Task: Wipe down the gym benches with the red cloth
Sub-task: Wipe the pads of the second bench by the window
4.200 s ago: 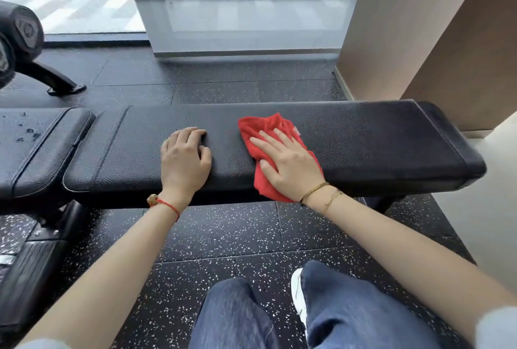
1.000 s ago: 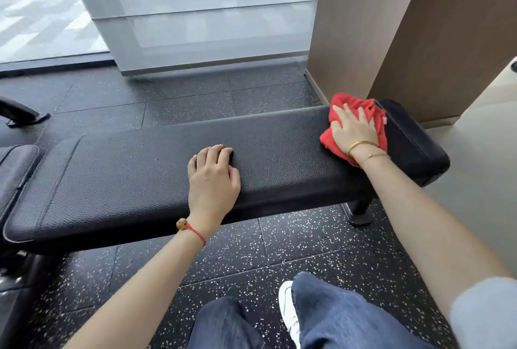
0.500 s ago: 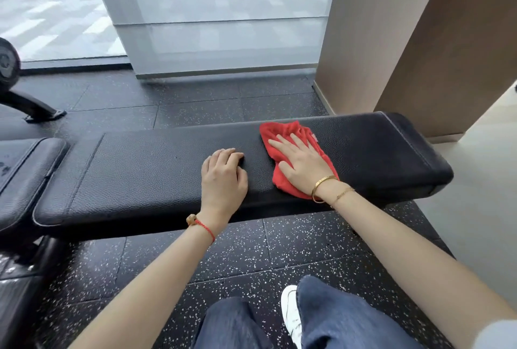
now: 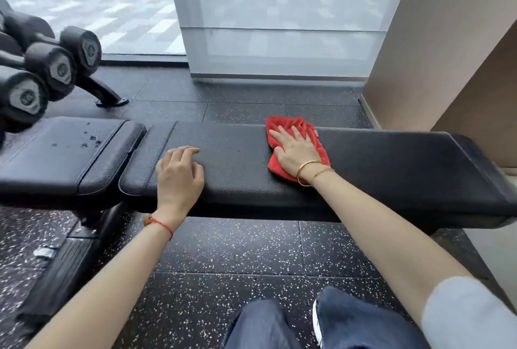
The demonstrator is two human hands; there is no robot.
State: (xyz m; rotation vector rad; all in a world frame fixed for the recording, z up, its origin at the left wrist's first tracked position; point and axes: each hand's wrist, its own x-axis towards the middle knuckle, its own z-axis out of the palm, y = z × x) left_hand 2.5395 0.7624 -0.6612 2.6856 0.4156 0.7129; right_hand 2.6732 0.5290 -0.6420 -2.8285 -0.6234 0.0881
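Red cloth (image 4: pixel 296 147) lies flat on the long bench pad (image 4: pixel 391 169), a little right of the pad's middle, pinned under the right hand.

Far left: dumbbells (image 4: pixel 50 65) on a rack, behind the benches. Near them a second, shorter bench pad (image 4: pixel 64 152) abuts the long pad's left end; its top carries dark specks that look like water droplets, though the view is too soft to be sure. Judgement: this pad is not yet wiped.

Left hand (image 4: pixel 179 178) rests on the near-left part of the long pad, fingers loosely curled, gripping nothing; it appears to serve as a brace.

Right hand (image 4: pixel 296 152): fingers (image 4: pixel 293 131) spread and straight, palm pressing the cloth down onto the pad. It clamps nothing; the cloth is held by pressure alone. Two bracelets (image 4: pixel 310 171) at the wrist.

Right of the cloth the pad runs on to its rounded end near the wall (image 4: pixel 419 40).

Step in hand, as judged: wiping strokes along the long pad. To do it well: keep the palm flat so the cloth does not bunch, overlap each pass, carry the stroke over the near and far edges and the end seams, then shift to the speckled left pad. Keep the bracing hand off the strip being wiped.
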